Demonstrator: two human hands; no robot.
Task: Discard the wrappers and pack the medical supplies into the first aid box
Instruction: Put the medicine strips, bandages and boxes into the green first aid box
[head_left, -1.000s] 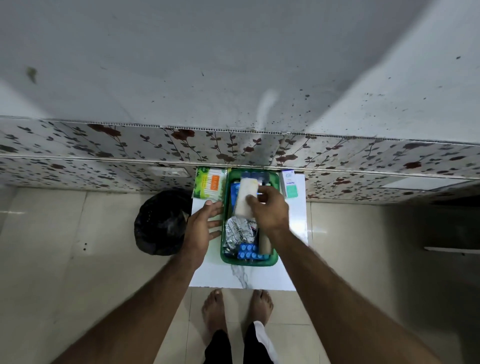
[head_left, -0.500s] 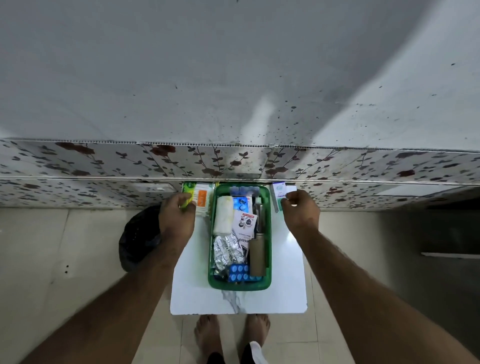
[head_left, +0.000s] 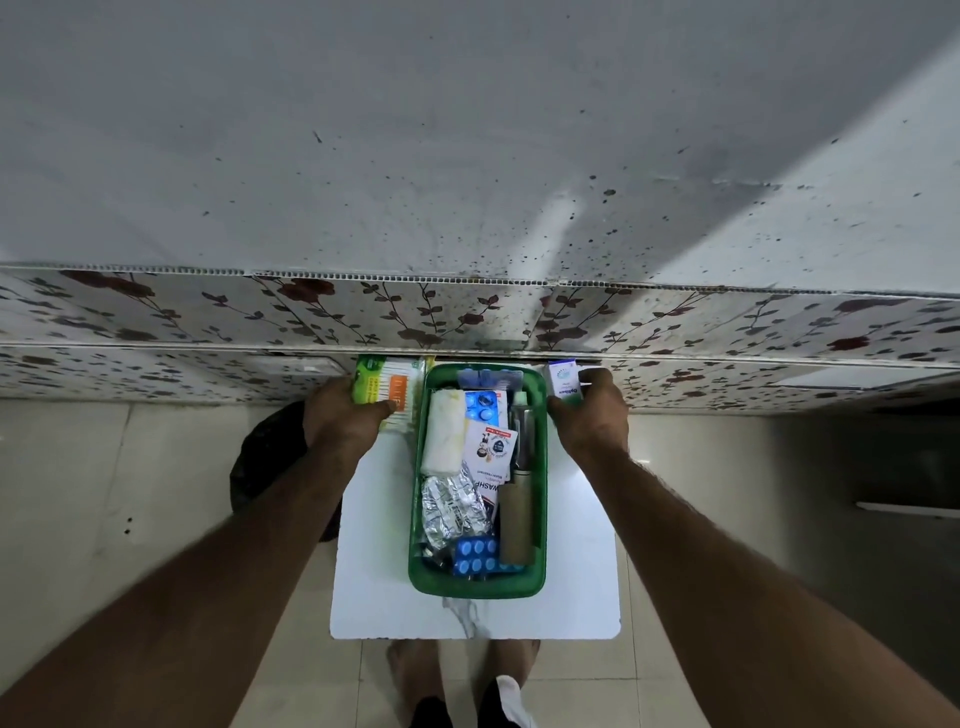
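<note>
Left hand (head_left: 343, 421) is closed around the near end of a green-and-orange packet (head_left: 387, 387), fingers wrapped over its edge; packet sits at the far left corner of the white table (head_left: 374, 597), just left of the green box (head_left: 540, 519). Right hand (head_left: 592, 421) is curled around a small white-and-teal carton (head_left: 563, 382) at the far right corner, touching the box's right wall or just beside it, can't tell which. Green box sits mid-table between both hands, long axis running near to far. Inside: white gauze roll (head_left: 441, 434) on the far left, crumpled foil strip (head_left: 452, 506) nearer, blue blister pack (head_left: 475, 555) at the near end, printed sachet (head_left: 488, 457) in the middle, another blue pack (head_left: 485, 405) beyond it, tan-handled tool (head_left: 517, 514) along the right wall. Black bag (head_left: 270, 457) on the floor left of the table, partly behind the left forearm. Bare feet (head_left: 415, 660) show below the table's near edge. Floral panel (head_left: 208, 312) runs across the far side, speckled grey wall (head_left: 467, 130) beyond it.
</note>
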